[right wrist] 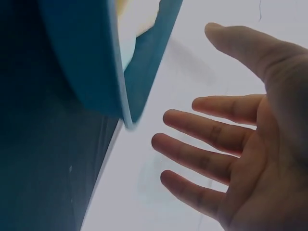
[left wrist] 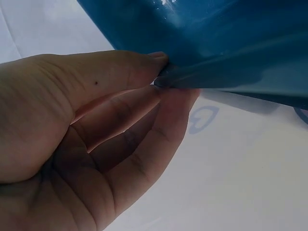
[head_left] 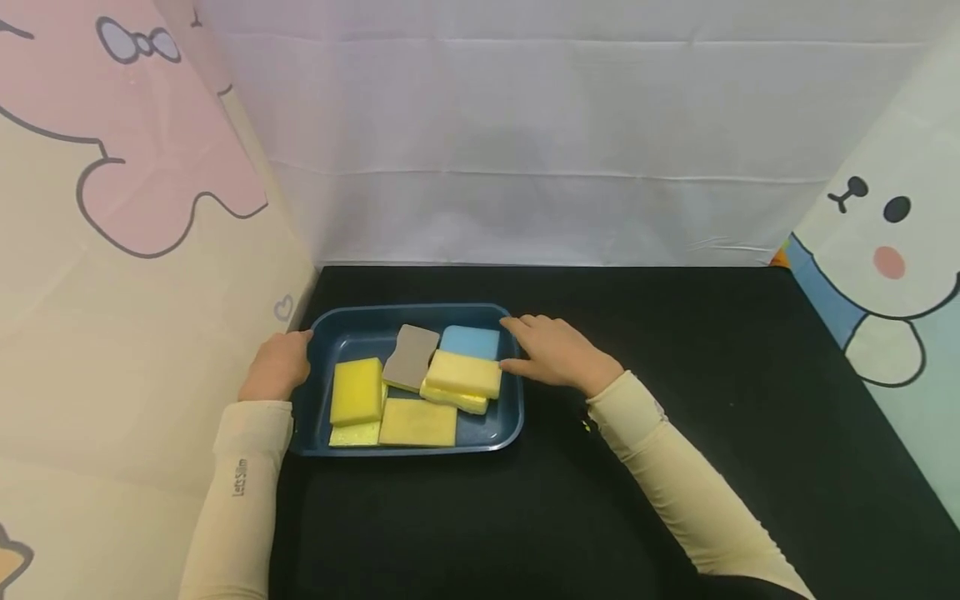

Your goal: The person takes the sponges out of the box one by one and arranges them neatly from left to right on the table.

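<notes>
A blue rectangular tray (head_left: 345, 312) holds several sponges. Among them are a bright yellow sponge (head_left: 356, 392), a pale yellow sponge (head_left: 465, 373), a grey sponge (head_left: 411, 357) and a light blue sponge (head_left: 470, 342). My left hand (head_left: 276, 367) pinches the tray's left rim between thumb and fingers, as the left wrist view shows with the hand (left wrist: 110, 120) close up. By the tray's right end is my right hand (head_left: 558, 354), its fingers spread. In the right wrist view that hand (right wrist: 240, 139) has straight fingers, apart from the tray wall (right wrist: 86, 57).
The tray lies on a black table (head_left: 675, 400), toward its left side. A white cloth wall (head_left: 562, 150) stands behind. Printed panels rise on both sides, the left panel (head_left: 150, 333) close beside my left arm.
</notes>
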Demonstrator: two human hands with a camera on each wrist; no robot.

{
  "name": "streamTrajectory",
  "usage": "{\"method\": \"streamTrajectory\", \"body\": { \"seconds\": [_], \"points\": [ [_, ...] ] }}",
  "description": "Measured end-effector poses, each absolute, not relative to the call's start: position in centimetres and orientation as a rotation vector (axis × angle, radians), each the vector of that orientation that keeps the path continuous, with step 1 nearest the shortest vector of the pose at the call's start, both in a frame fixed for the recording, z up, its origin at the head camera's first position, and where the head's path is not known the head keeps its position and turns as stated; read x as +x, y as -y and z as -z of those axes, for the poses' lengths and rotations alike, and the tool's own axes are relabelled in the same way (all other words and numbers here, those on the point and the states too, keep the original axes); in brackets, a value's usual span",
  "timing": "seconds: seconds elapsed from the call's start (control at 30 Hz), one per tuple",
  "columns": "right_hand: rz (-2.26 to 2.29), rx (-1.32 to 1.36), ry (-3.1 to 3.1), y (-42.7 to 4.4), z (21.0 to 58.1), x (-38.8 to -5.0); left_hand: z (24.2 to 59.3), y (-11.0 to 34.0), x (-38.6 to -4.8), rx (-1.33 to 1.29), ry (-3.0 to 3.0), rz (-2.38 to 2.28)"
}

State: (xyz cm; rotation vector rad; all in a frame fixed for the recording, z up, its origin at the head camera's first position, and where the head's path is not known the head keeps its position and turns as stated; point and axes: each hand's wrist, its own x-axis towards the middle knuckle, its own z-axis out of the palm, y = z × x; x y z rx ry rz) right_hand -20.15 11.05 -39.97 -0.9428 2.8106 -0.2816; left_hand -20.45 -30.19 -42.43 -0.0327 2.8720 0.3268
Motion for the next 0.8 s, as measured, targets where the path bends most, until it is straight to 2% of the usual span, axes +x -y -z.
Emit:
{"method": "streamTrajectory", "body": {
  "seconds": [0.43, 0.8],
  "points": [
    [0.327, -0.957, -2.710, -5.8, 41.9, -20.8, 42.6, 30.4, -20.2, -0.021, -2.883, -0.312],
    [0.304, -0.916, -2.644, -4.4, 43.4, -21.0, 42.1, 30.0, -20.5, -0.073, -2.855, -0.310]
  ]
}}
